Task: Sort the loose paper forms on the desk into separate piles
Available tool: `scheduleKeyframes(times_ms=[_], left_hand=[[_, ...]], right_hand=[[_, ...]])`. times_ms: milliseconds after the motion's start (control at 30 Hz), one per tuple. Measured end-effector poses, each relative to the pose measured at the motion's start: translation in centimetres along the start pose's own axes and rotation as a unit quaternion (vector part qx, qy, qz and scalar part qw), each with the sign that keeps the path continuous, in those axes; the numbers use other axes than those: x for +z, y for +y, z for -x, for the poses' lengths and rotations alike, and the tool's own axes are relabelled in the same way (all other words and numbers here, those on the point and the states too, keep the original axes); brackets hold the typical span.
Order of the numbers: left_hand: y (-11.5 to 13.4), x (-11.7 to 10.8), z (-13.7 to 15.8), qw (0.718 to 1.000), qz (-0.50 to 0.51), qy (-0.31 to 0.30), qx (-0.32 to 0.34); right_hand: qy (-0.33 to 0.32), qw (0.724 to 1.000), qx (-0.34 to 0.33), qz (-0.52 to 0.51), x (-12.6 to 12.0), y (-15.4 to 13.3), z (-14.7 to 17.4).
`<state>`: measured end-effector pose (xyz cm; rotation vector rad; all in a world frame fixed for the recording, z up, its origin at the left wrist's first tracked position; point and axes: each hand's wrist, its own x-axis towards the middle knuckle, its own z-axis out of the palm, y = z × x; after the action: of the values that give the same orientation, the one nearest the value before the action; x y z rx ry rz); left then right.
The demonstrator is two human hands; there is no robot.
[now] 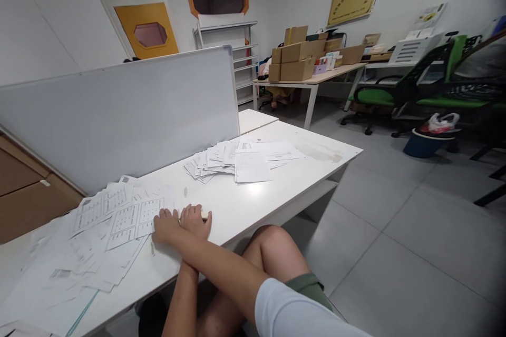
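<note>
My forearms cross over the near edge of the white desk [221,205]. The left arm passes under the right one, so my left hand [195,221] lies on the right side. Its fingers are bent over a small pale block [204,215], whose end shows beside the hand; the rest is covered. Next to it, my right hand [166,227] rests with curled fingers at the edge of a printed sheet [130,221]. Whatever is under those fingers is hidden. Loose printed sheets [90,253] overlap on the left. Farther along the desk lies a fanned pile of papers [253,164].
A whiteboard-like panel [158,110] stands along the desk's back edge. Brown cartons [35,189] sit at the far left. Behind are a table with stacked boxes [294,60], a metal shelf [229,26], green chairs [375,96] and a blue bin [422,143].
</note>
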<state>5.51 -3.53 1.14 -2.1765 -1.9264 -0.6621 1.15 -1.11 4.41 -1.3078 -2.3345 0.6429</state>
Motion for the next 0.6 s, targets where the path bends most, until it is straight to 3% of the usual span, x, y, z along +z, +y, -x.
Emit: scheduleKeyframes(times_ms=[500, 600], left_hand=[[0.20, -0.08, 0.06, 1.000, -0.026, 0.009, -0.002], [0.14, 0.01, 0.09, 1.000, -0.028, 0.009, 0.005]], right_hand=[[-0.022, 1.000, 0.011, 0.004, -0.39, -0.03, 0.35], [0.008, 1.000, 0.000, 0.016, -0.88, -0.39, 0.77]])
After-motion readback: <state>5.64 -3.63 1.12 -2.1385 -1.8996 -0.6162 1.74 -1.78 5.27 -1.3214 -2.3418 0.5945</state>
